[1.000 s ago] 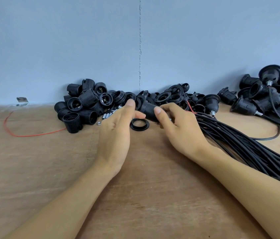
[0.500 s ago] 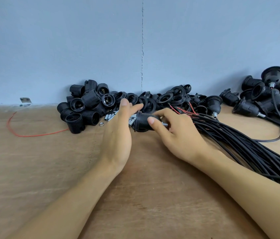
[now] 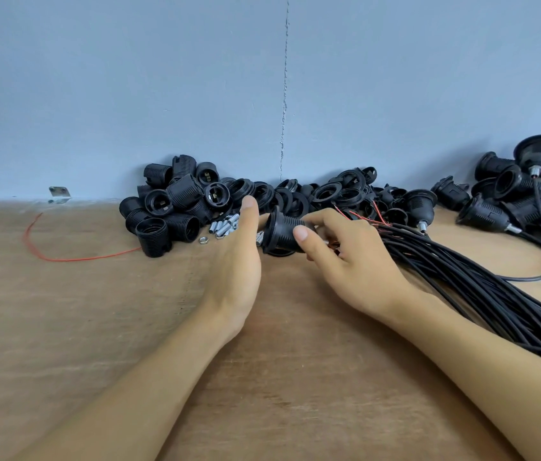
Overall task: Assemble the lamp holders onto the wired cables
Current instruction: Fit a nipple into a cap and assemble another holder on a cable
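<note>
At the centre of the frame, the right hand (image 3: 345,261) grasps 1 black lamp holder (image 3: 280,227) between its thumb and curled fingers, just above the wooden table (image 3: 96,327). The left hand (image 3: 239,261) stands edge-on with straight, relaxed fingers, right beside the holder's wide end. A bundle of black cables (image 3: 478,287) runs off to the lower right. Loose holders (image 3: 176,207) are piled behind, at upper centre.

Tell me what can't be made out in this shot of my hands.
Head view:
Left hand: fingers hidden behind the hand itself and the lamp holder.
Lamp holder's cable end: covered by the right hand.
Cable bundle: cut off by the right edge.
Small metal pieces: too small to identify.
</note>
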Demonstrator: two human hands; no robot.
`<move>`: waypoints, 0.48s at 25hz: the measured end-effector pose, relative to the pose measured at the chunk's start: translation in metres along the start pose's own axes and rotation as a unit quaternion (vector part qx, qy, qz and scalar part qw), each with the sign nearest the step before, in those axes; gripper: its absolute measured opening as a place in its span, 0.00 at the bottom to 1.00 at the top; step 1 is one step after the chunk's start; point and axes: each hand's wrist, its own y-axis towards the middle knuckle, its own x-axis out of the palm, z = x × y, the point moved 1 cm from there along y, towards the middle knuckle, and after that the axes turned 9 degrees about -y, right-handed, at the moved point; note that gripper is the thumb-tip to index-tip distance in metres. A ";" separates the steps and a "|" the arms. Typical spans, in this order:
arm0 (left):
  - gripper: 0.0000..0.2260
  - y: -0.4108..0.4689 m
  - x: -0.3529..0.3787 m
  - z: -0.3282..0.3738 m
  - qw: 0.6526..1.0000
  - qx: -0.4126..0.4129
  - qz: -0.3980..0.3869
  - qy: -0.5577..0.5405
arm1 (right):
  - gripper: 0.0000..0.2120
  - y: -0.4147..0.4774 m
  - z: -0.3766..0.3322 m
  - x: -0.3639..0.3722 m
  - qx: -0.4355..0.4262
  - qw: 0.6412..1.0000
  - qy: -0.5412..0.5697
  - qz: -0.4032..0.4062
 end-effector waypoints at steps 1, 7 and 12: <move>0.31 -0.001 0.000 0.002 1.000 0.009 0.005 0.003 | 0.17 0.000 0.001 0.001 -0.007 1.000 -0.017 -0.009; 0.32 -0.006 0.002 0.004 0.998 0.059 0.003 0.034 | 0.17 0.003 0.010 -0.006 0.080 0.995 0.003 0.062; 0.25 -0.001 -0.002 -0.002 0.996 0.052 0.073 0.025 | 0.16 0.002 0.007 -0.005 0.089 0.994 0.023 0.067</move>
